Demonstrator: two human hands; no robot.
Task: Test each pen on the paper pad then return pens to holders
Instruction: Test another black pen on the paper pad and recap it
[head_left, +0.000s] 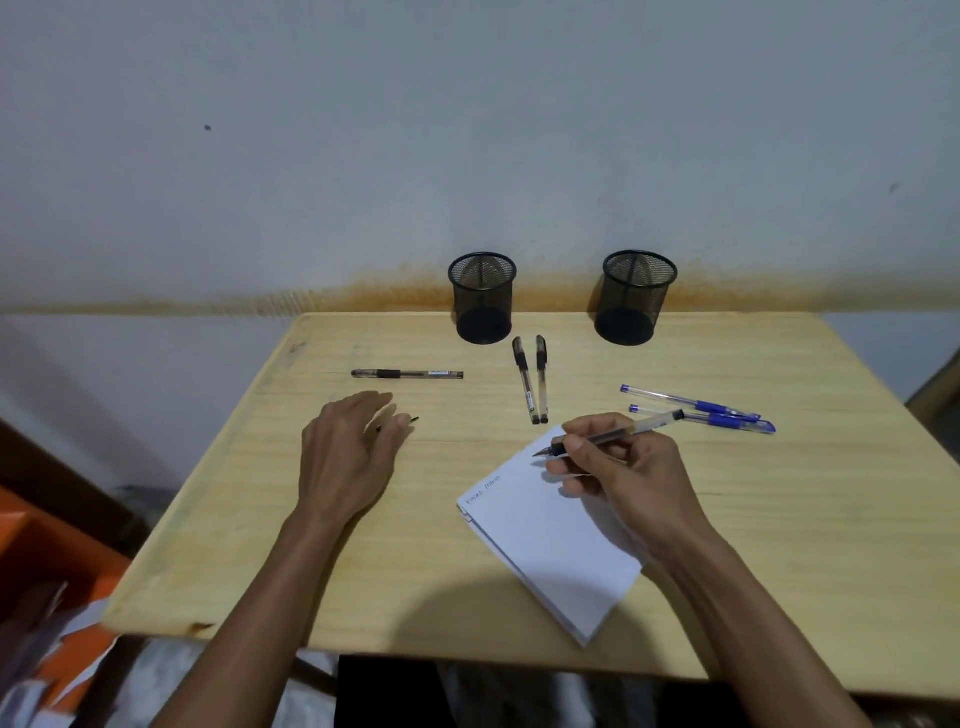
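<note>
At the far left, beside the light wooden table (311, 545), we see orange and white clutter (47, 597) on the floor, blurred. On the table's left part lies a capped black-ink pen with a clear barrel (407, 374), set crosswise and well apart from the other pens. Just in front of it our left hand (347, 457) rests palm down on the wood, fingers loosely curled over a small black pen cap (414, 419), of which only the tip shows past the fingertips; we cannot tell whether the fingers grip it or merely cover it.

At the table's back edge, against the pale wall (467, 130), stands the left black wire-mesh pen holder (482, 298), upright. In front of it and to its right lie two capped black pens side by side (535, 382), nearly touching, caps toward the wall.

The white paper pad (550, 540) lies tilted at the table's centre, with a short handwritten line near its left corner. Our right hand (618, 467) rests on the pad's upper corner and holds an uncapped black pen with a clear barrel (613, 437), pinched between thumb and fingers, nib pointing left just above the paper.

The right black wire-mesh pen holder (635, 297) stands upright at the back. Two capped blue pens (701, 410) lie close together on the table just beyond the right hand.
</note>
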